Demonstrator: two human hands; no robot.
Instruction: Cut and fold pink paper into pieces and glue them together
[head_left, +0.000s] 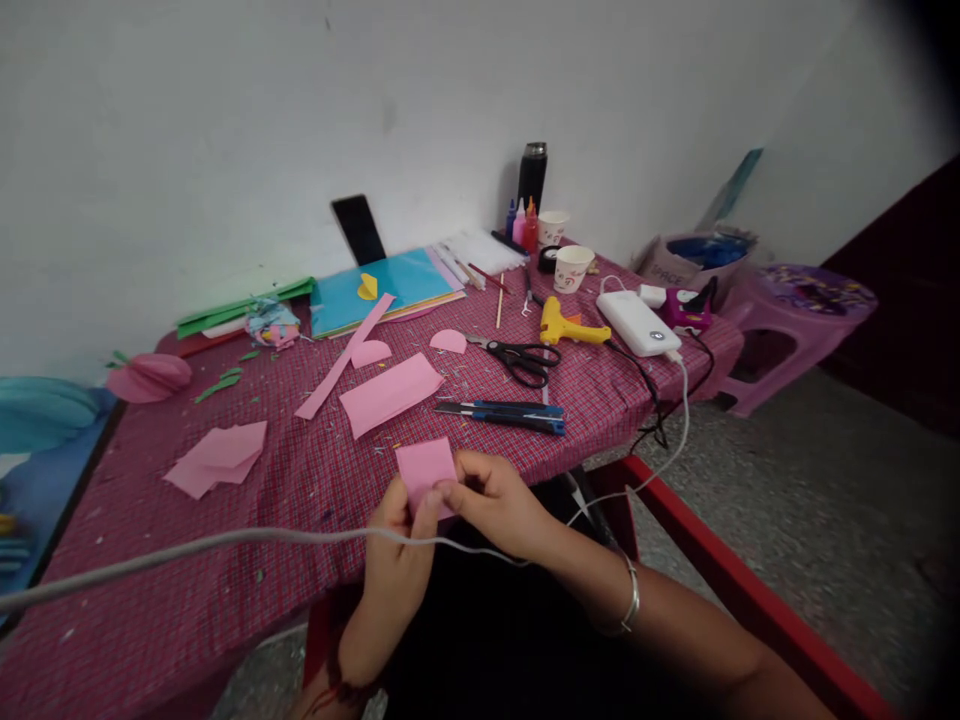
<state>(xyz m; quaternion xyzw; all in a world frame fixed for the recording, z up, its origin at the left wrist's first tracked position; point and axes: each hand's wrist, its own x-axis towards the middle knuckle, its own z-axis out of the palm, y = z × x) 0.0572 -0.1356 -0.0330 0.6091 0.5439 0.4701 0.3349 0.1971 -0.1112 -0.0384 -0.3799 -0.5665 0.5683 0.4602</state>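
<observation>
A small square of pink paper (424, 466) is held in front of me at the table's near edge. My left hand (399, 560) grips it from the left and below, thumb on its face. From the right, my right hand (501, 502) pinches its lower right part, fingers curled behind it. Just beyond lie a larger folded pink paper (391, 394), a blue and black utility knife (510, 414) and black-handled scissors (521, 358). Two pink half circles of paper, one a half circle (448, 342) by the scissors' tip, and a long pink strip (346, 355) rest further back.
Pink sheets (217, 458) lie at left near a pink paper ball (150, 378). A yellow glue gun (570, 324), a white power bank (637, 322) and a paper cup (574, 270) stand at right. A white cable (300, 536) crosses before my hands. A phone (358, 228) leans on the wall.
</observation>
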